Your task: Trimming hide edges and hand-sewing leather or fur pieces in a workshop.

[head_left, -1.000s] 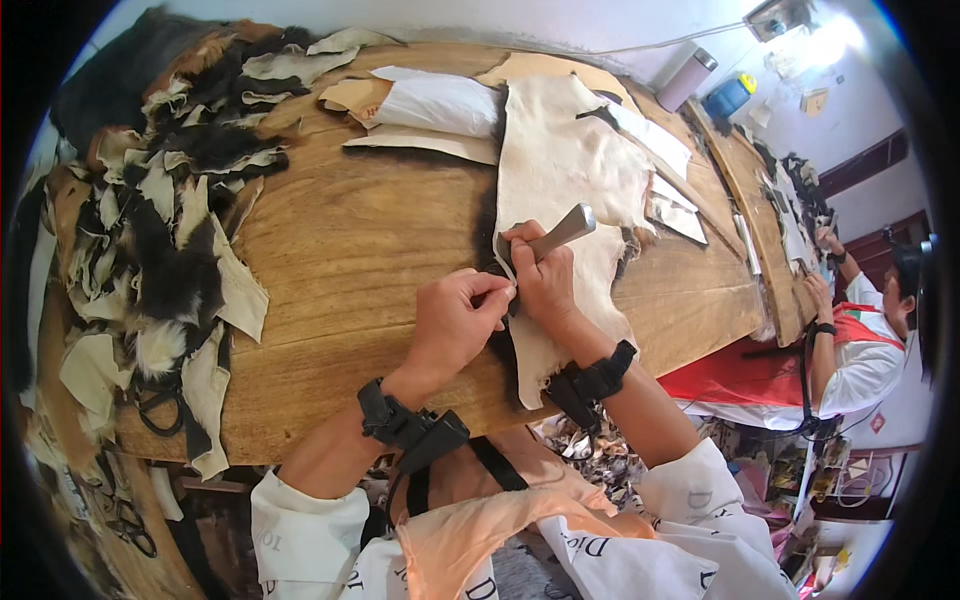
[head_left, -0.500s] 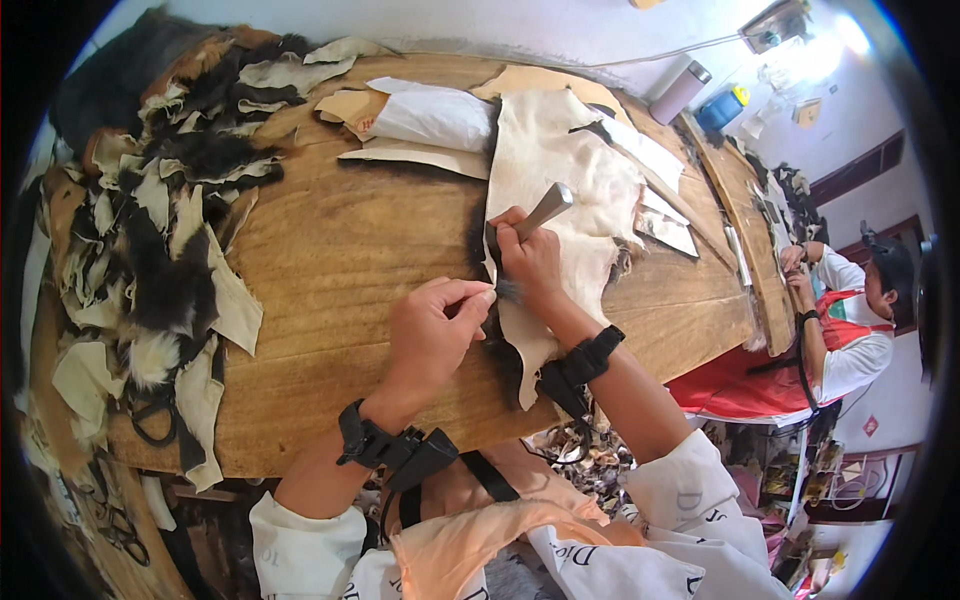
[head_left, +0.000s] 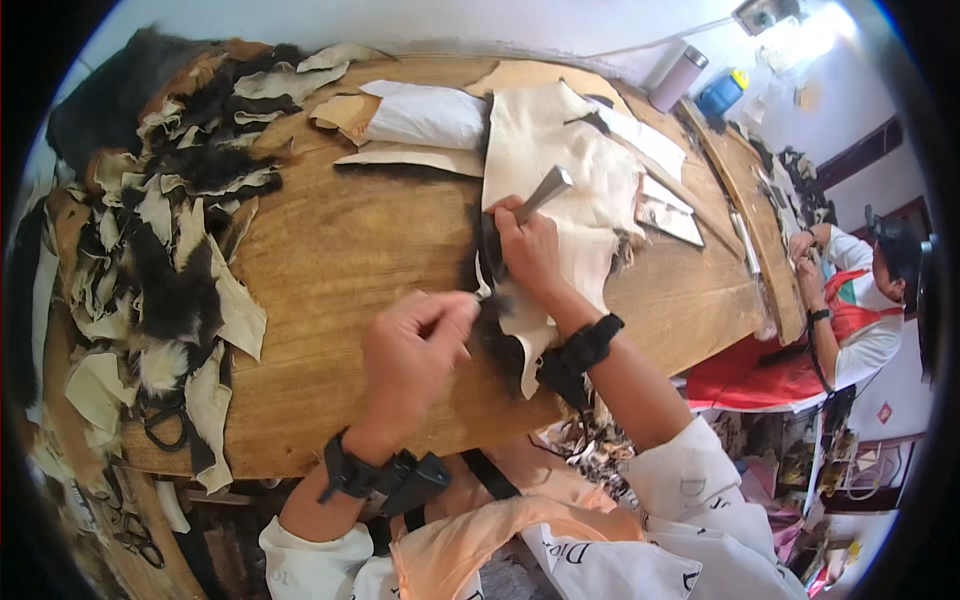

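Left hand (head_left: 410,350) has shifted toward the body; blur leaves its fingers' grip undetermined. Right hand (head_left: 528,250) has fingers closed around 1 tool (head_left: 547,192) at the pale hide's (head_left: 560,140) left edge, on the wooden table (head_left: 350,240) beside a white wall (head_left: 400,25).

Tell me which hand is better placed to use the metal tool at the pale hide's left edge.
Probably the right hand: it grips the metal tool at the left edge of the pale hide. The left hand, blurred, shows no tool.

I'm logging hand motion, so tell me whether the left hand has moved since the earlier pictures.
Yes: against the wooden table, the left hand has moved left and toward the table's near edge.
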